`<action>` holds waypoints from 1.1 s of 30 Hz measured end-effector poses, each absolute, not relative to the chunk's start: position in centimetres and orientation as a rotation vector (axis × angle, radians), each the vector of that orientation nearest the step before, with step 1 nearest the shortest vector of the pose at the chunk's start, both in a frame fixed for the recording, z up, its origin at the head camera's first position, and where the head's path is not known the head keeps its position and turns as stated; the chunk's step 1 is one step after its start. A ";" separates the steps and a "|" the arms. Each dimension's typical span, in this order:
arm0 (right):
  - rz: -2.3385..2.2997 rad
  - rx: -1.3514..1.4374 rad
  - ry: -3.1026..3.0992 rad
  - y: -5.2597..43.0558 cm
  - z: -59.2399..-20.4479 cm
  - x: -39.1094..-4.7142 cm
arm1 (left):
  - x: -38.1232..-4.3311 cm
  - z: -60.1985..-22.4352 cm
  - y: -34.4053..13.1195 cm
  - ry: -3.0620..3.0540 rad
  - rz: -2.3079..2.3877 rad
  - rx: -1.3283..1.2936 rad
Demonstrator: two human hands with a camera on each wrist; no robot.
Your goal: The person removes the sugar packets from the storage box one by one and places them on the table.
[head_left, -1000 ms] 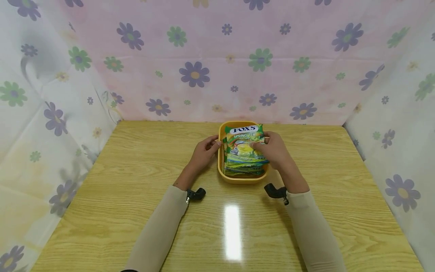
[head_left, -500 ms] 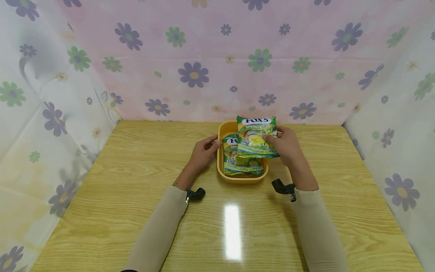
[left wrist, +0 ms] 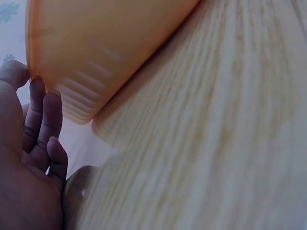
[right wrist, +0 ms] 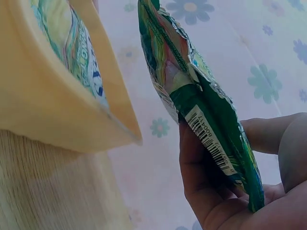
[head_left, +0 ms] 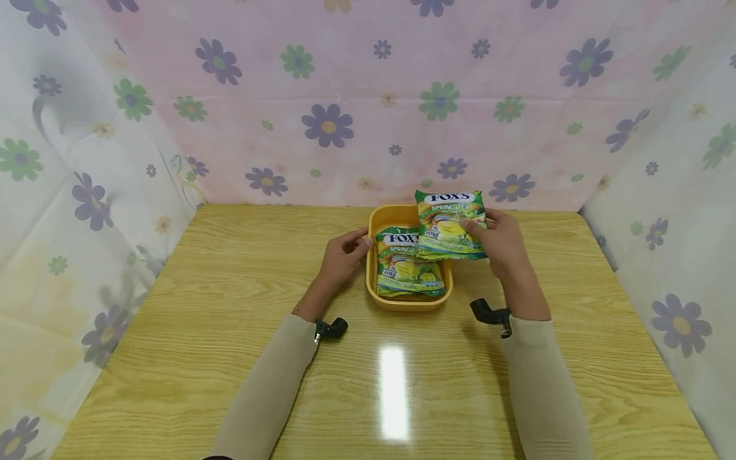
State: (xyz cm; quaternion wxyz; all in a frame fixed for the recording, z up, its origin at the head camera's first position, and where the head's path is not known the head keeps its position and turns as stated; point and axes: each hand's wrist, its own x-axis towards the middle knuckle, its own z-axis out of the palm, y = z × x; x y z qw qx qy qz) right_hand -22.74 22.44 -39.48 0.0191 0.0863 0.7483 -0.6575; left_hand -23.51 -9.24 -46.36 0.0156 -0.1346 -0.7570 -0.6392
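My right hand [head_left: 501, 239] pinches a green FOX'S Spring Tea candy bag [head_left: 450, 220], thumb on its printed front and fingers behind. The bag is raised over the right back corner of a yellow plastic tub [head_left: 411, 305]. In the right wrist view the back of the held bag [right wrist: 211, 139] shows a barcode, and the tub wall [right wrist: 62, 110] stands apart to its left. My left hand [head_left: 342, 259] holds the tub's left rim, with the thumb at the edge and fingertips against the outer wall [left wrist: 96, 48]. Inside the tub lies another FOX'S bag [head_left: 405, 271], partly covered by the raised one.
The tub stands on a wood-grain table [head_left: 276, 281] near its back edge. A flowered pink curtain [head_left: 368, 102] hangs right behind, with pale flowered sheets on both sides. Black wrist cameras [head_left: 331, 328] stick out from both sleeves.
My right hand has lifted the candy bag out of the tub, up and to the right, uncovering the bag beneath. My left hand has stayed at the tub's rim.
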 end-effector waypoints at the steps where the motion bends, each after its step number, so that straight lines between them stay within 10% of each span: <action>1: -2.051 0.272 2.321 22.6 -39.5 -22.8 | -23.5 -46.3 -9.3 -2.357 -1.991 -0.417; 33: -2.402 0.404 2.007 27.9 -43.3 -23.7 | -24.8 -48.9 -9.7 -2.338 -2.016 -0.398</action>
